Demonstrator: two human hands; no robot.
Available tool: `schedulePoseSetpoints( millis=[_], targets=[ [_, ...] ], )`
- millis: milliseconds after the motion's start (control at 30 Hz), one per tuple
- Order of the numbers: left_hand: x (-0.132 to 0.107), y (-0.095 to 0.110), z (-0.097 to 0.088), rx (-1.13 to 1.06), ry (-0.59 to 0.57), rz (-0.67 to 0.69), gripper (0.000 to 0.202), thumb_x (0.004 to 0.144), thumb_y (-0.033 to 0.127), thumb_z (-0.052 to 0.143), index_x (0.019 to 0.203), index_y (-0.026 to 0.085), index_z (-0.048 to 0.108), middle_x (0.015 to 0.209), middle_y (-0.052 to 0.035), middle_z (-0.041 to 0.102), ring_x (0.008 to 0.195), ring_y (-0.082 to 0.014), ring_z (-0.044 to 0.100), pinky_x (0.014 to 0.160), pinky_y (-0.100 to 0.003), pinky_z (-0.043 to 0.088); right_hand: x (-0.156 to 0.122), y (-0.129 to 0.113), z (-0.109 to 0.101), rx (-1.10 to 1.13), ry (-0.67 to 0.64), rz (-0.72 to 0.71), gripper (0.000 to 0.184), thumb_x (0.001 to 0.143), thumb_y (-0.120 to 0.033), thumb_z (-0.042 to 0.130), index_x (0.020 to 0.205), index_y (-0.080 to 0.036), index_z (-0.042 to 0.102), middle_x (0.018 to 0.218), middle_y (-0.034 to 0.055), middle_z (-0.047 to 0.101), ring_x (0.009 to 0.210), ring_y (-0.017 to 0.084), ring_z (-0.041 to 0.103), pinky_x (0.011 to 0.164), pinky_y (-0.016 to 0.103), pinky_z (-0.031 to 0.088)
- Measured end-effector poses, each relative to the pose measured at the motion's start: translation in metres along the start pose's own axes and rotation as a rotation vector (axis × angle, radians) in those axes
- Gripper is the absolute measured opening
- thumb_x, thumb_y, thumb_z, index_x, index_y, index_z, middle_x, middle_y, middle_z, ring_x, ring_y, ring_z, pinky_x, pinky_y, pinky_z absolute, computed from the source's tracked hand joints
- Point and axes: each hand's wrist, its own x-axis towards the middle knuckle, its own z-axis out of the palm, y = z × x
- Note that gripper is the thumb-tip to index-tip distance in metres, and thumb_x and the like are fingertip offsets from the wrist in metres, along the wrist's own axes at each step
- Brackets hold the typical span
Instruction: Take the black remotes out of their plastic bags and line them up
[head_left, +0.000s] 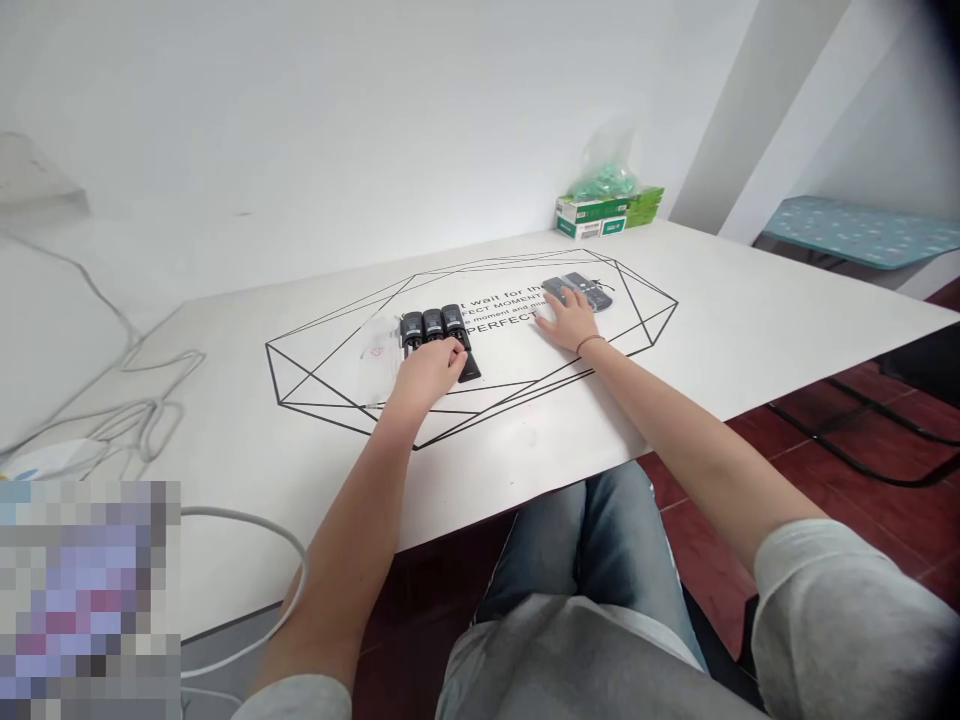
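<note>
Three black remote controls (433,325) lie side by side on the white table (750,320), inside a black geometric line drawing with printed words. My left hand (429,372) rests over their near ends, fingers curled on the rightmost one. Further right, two more black remote controls (586,289) lie together. My right hand (568,320) lies flat on the table with fingers spread, its fingertips touching the near end of that pair.
A green and white box (609,212) with a clear plastic bag on top stands at the table's far edge by the wall. White cables (154,415) trail over the table's left side. A clear plastic wrapper (377,352) lies left of the three remotes. A blue-topped table (855,230) stands at right.
</note>
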Motion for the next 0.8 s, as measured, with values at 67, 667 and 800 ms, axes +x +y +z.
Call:
schedulePoseSetpoints(
  millis=[67,667,800],
  targets=[
    [0.002,0.001,0.003,0.012,-0.021,0.007,0.03,0.087,0.038,0.038,0.099,0.022,0.06,0.093,-0.0035,0.067,0.082,-0.0179,0.058,0.068,-0.025,0.04,-0.001,0.008,0.005,-0.029,-0.019,0.033,0.05,0.084,-0.049,0.044,0.122,-0.018,0.054,0.139,0.0126,0.037,0.128,0.036,0.023,0.1,0.053,0.02],
    [0.0,-0.009,-0.004,-0.034,0.001,-0.052,0.03,0.087,0.039,0.036,0.099,0.024,0.059,0.091,-0.0016,0.066,0.081,-0.0173,0.059,0.066,-0.026,0.042,0.006,0.014,-0.001,0.101,0.006,0.288,0.038,0.076,-0.02,0.053,0.112,-0.007,0.053,0.119,0.0218,0.047,0.109,0.03,0.042,0.092,0.041,0.03],
    [0.0,-0.007,-0.005,-0.075,0.015,-0.032,0.029,0.087,0.041,0.036,0.097,0.025,0.059,0.09,-0.0003,0.066,0.08,-0.017,0.059,0.066,-0.027,0.042,0.005,0.015,-0.015,0.23,-0.085,0.441,0.068,0.062,-0.028,0.069,0.119,-0.002,0.042,0.106,0.0232,0.054,0.097,0.031,0.053,0.08,0.038,0.041]
  ],
)
